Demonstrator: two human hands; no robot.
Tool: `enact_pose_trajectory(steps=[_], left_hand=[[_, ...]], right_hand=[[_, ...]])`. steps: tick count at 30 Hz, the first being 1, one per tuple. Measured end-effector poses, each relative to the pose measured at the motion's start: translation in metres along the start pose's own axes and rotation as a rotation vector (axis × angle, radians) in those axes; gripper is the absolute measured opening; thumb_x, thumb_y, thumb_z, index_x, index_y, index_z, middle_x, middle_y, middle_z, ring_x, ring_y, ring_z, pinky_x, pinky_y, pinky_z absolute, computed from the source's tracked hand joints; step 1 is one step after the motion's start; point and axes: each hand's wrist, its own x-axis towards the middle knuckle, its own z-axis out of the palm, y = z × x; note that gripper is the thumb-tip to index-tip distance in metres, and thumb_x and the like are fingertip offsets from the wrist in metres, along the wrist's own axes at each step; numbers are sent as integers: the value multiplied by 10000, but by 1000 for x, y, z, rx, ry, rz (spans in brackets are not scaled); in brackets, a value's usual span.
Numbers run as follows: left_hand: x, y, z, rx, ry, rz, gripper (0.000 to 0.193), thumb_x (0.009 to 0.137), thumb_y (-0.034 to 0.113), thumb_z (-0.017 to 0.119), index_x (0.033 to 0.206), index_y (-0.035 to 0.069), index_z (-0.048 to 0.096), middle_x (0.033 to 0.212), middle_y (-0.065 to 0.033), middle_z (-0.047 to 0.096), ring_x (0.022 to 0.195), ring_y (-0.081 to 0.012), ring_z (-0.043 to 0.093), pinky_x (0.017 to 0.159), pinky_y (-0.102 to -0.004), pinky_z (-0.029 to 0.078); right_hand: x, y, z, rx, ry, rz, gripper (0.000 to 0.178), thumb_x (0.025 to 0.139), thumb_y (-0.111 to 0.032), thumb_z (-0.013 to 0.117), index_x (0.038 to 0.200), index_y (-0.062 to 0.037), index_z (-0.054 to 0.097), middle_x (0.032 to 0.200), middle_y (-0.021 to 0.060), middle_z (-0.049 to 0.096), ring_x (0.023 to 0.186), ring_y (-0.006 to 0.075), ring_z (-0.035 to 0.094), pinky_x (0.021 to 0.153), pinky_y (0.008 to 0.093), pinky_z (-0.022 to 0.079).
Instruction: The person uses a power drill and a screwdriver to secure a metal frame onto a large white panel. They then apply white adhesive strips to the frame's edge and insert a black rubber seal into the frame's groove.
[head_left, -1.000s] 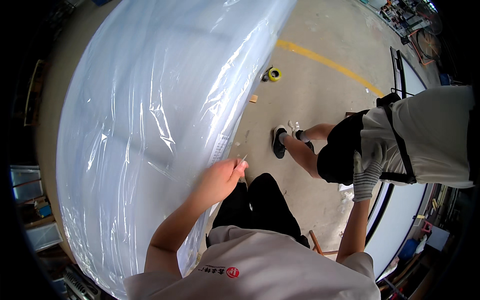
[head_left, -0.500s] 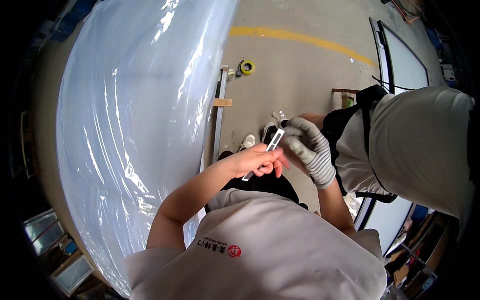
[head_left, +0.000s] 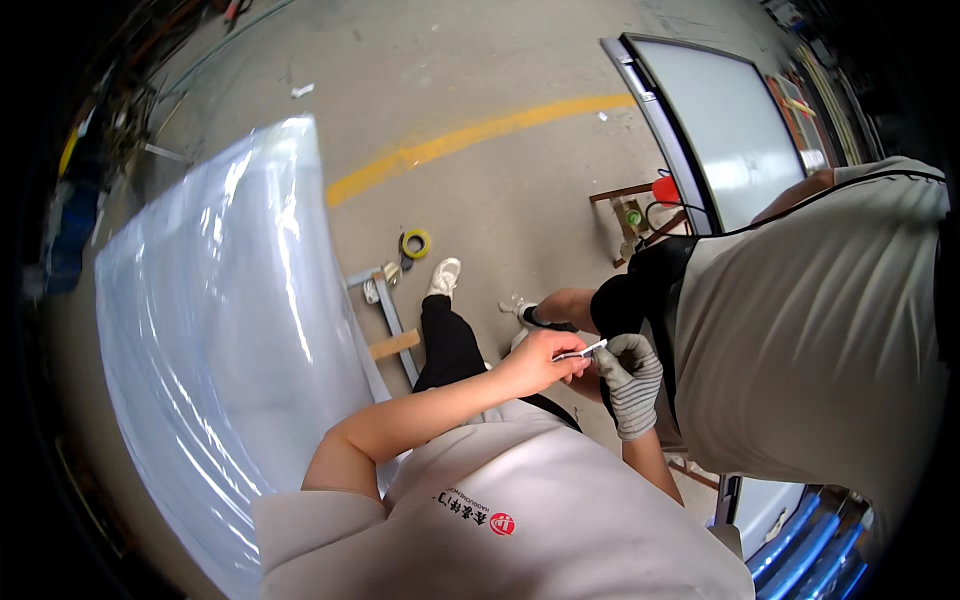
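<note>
My bare left hand (head_left: pixel 540 365) is closed on a slim white-edged metal plate (head_left: pixel 580 353), seen nearly edge-on. My right hand (head_left: pixel 633 388) wears a grey striped knit glove. Its thumb and fingers are curled together close by the plate's far end; whether they touch it, or hold something small, is hidden. Both hands are in front of my waist, above the floor.
At left lies a large sheet-like bulk wrapped in clear plastic film (head_left: pixel 215 330), on a metal frame with a wood block (head_left: pixel 395 345). Yellow tape (head_left: pixel 415 243) lies on the floor. A co-worker (head_left: pixel 800 330) stands close at right, before a framed panel (head_left: pixel 735 130).
My view has turned, and I have moved relative to the wrapped bulk and the panel. The plate has tilted flatter, its end now beside the gloved fingers.
</note>
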Motion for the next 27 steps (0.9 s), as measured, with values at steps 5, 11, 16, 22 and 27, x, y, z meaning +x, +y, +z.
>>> enact_pose_trajectory(steps=[5,11,16,22,27], left_hand=[[61,55,-76,175,-289,-97,149,942,110,520,955,-2,617,832,-29,648,729,-89,590,683,-234,478],[116,116,-150,258,-329,-286,162,925,94,550,949,-43,633,862,-61,683,723,-101,627,664,-241,503],[156,133,-186,487,-429,-163,153,898,57,570,984,-32,659,814,-87,699,689,-117,657,649,-252,521],[225,150,-197,446,-469,-133,162,902,60,559,988,-46,646,839,-78,706,685,-127,655,643,-267,525],[278,175,-202,529,-372,-233,149,886,62,574,955,-35,664,799,-82,701,641,-123,641,615,-262,514]], right_hand=[[57,-20,41,-72,160,70,81,848,-45,661,917,-11,638,882,54,657,770,96,632,668,232,542],[131,-50,96,-630,105,-160,210,859,-166,607,1009,-33,672,967,144,668,845,297,648,754,355,513],[174,-61,109,-611,54,-101,202,859,-149,606,1007,-24,663,895,132,667,824,278,648,726,350,509],[236,-93,71,-478,-82,28,194,865,-171,635,1018,-56,669,869,89,672,791,226,638,718,308,496],[303,-91,48,-388,-22,49,143,832,-134,649,918,-34,703,719,72,647,591,135,566,567,260,467]])
